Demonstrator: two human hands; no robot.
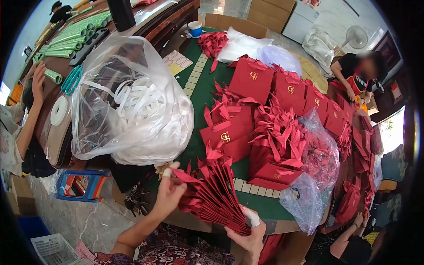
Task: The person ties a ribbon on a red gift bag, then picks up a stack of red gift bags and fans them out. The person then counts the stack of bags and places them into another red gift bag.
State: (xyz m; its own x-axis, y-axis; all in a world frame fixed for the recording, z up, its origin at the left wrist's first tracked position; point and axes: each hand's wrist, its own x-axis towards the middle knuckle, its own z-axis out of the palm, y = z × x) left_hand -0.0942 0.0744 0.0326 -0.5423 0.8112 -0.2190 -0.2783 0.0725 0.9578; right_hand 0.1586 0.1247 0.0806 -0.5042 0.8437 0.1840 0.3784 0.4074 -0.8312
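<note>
A fanned stack of folded red paper bags (pixel 216 201) with red ribbons is held in front of my body, over the near table edge. My right hand (pixel 249 229) grips its lower end, with white wrapping on a finger. At the upper left of the stack, my left hand (pixel 170 190) pinches a red ribbon (pixel 185 176) between thumb and a white-wrapped finger. Just beyond, a red bag with gold lettering (pixel 227 134) lies on the green table top (pixel 201 95). More stacked red bags (pixel 276 152) with ribbon handles are to the right of it.
A clear plastic bag of white ribbons (pixel 141 101) fills the left side. Crumpled clear plastic (pixel 304 198) lies at the right. A paper cup (pixel 194 29) stands at the back. People's hands are at the left, upper right and lower right. A blue stool (pixel 81 185) stands lower left.
</note>
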